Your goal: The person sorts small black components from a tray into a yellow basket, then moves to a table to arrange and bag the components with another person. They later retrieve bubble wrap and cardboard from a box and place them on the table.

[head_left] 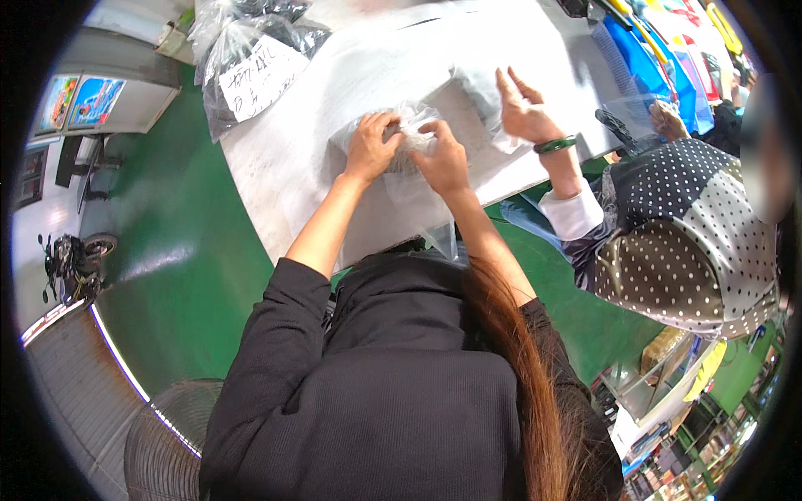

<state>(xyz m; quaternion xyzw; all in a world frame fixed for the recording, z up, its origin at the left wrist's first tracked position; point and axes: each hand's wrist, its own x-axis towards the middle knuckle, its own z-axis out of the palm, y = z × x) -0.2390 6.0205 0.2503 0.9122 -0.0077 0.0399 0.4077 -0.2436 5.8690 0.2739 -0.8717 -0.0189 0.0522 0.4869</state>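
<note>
Both of my hands are at a clear plastic bag (pixel 411 117) lying on the white tabletop (pixel 276 175) in front of me. My left hand (pixel 370 149) has its fingers curled into the gathered plastic on the left side. On the other side my right hand (pixel 443 160) pinches the crumpled plastic between thumb and fingers. What the bag contains is hard to make out beneath the folds and my hands. A loose flap of clear plastic (pixel 440 236) hangs over the near table edge toward my body.
At right, a co-worker's hand with a green bangle (pixel 555 144) reaches over the table beside another plastic bag (pixel 480 92). Labelled plastic bags (pixel 219 100) hang over the far left corner. Blue plastic items (pixel 639 63) lie far right. A fan (pixel 163 426) stands behind me, left.
</note>
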